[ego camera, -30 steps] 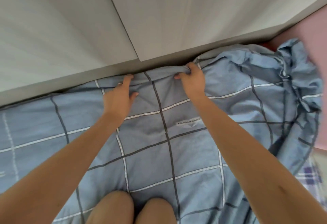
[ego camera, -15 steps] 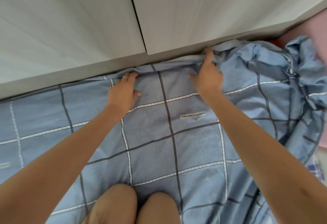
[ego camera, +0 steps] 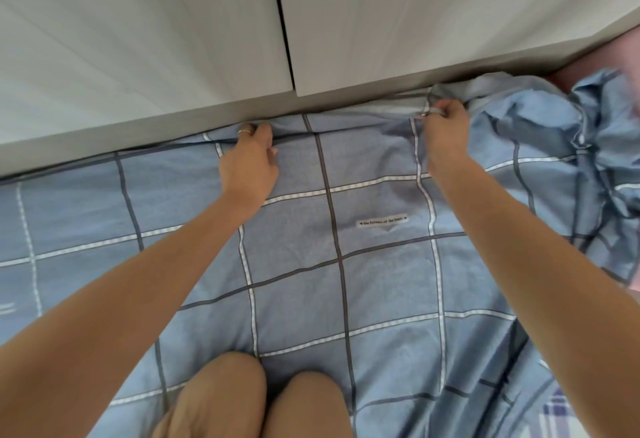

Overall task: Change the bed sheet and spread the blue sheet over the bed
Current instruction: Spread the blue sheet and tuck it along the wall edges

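A blue checked sheet [ego camera: 311, 264] covers the bed, flat in the middle and left, bunched in a crumpled heap [ego camera: 571, 147] at the far right. My left hand [ego camera: 251, 164] presses on the sheet's far edge by the wall, fingers curled down into the gap. My right hand [ego camera: 445, 133] pinches a fold of the sheet's far edge, further right along the wall. A small white label [ego camera: 382, 221] is sewn on the sheet between my arms. My knees [ego camera: 256, 399] rest on the sheet at the bottom.
White cabinet doors [ego camera: 381, 15] rise directly behind the bed, with a grey ledge [ego camera: 138, 133] at their foot. Pink bare mattress or bedding [ego camera: 606, 53] shows at the far right corner. A purple checked cloth [ego camera: 557, 410] peeks out bottom right.
My right hand has slid rightward along the wall edge and closed on a fold of the sheet. My left hand has stayed at the edge, fingers curling further into the gap.
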{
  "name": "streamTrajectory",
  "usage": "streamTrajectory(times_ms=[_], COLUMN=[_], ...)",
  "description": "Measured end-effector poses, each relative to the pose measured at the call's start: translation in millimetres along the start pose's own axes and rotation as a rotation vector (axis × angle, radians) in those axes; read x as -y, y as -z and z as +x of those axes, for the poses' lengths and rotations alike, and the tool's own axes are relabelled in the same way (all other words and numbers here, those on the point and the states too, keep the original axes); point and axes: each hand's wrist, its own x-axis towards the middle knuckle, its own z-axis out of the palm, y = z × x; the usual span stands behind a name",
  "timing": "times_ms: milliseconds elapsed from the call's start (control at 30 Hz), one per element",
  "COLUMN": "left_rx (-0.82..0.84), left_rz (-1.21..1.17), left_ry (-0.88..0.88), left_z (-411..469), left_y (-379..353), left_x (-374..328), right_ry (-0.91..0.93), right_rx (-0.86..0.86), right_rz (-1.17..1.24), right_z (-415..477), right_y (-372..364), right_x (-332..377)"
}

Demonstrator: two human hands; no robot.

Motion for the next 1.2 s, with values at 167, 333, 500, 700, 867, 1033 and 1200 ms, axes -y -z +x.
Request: streamTrajectory(times_ms=[167, 333, 500, 700, 867, 1033, 1200], left_rx=[-0.009, -0.093, -0.026, 0.18, 0.137, 0.155, 0.282], left_rz=[0.063, -0.058, 0.098, 0.379, 0.349, 0.338, 0.33], left_ry=[-0.023, 0.05, -0.49, -0.486, -0.221, -0.086, -0.074], left_z=[3.1, -3.2, -57.3, -33.9, -9.2, -1.5, 24.4], left_y=[-0.4, -10.8, -44.7, -54.1, -27.7, -25.6, -17.2], left_x=[0.0, 9.3, 14.1, 40.6, 52.3, 37.3, 27.7], right_ry=[0.249, 0.38, 0.643, 1.368, 1.046, 1.071, 0.786], right_rx=[-0.022, 0.196, 0.099, 0.7, 0.432, 0.606, 0.71], right_rz=[-0.201, -0.714, -0.941, -1.496, -1.522, -1.536, -1.418], right_z=[1.2, -3.9, -54.8, -60.5, -32.6, -48.2, -54.4], right_y=[9.0, 20.4, 3.7, -31.9, -35.8, -65.3, -97.4], right_x=[13.7, -33.5, -64.9, -61.9, -23.0, -11.1, 13.0])
